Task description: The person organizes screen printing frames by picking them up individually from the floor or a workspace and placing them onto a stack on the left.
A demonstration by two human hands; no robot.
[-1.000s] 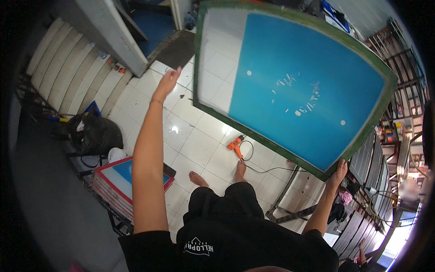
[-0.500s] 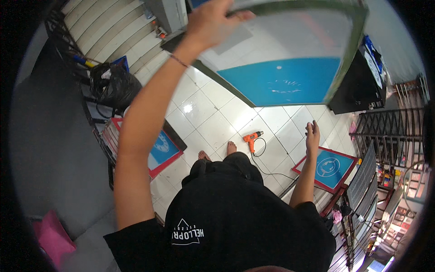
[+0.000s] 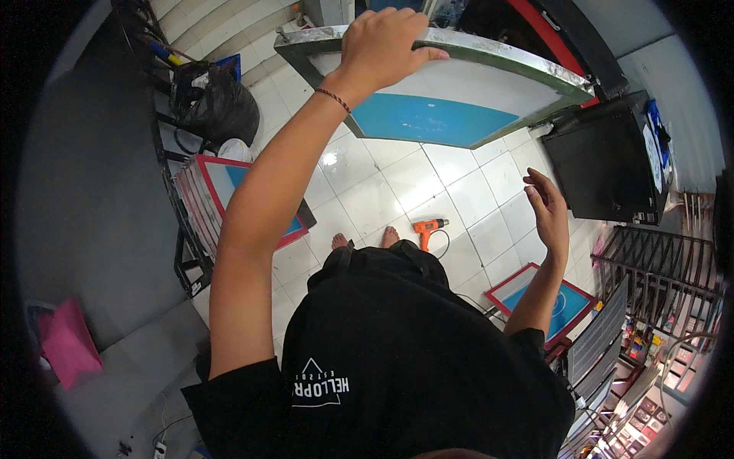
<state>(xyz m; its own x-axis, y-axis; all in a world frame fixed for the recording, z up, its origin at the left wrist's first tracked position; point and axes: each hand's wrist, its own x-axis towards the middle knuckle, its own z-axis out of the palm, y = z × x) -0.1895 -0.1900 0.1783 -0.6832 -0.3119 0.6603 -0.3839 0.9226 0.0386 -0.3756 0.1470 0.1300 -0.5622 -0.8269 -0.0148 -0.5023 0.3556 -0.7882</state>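
Gripped over its top edge, a large green screen printing frame [image 3: 451,83] with white mesh and a blue stencil area hangs in front of me. My left hand [image 3: 384,47] is closed on that edge, thumb on the near side and fingers over the top. Out to the right, my right hand [image 3: 547,205] is in the air with fingers loosely apart, holding nothing. It is nearest the black box-shaped cabinet [image 3: 592,164]. An orange heat gun [image 3: 430,231] lies on the tiled floor ahead of my feet, its cable running right.
Several red-edged screen frames [image 3: 200,200] lean at the left beside a black plastic bag [image 3: 212,103]. Another red frame with blue mesh [image 3: 562,304] lies low at the right. Dark metal racks [image 3: 657,256] stand on the far right. Steps [image 3: 218,34] rise at the upper left.
The green frame has tipped so its top edge faces me and its mesh looks foreshortened. My right hand has moved up and outward to the right.
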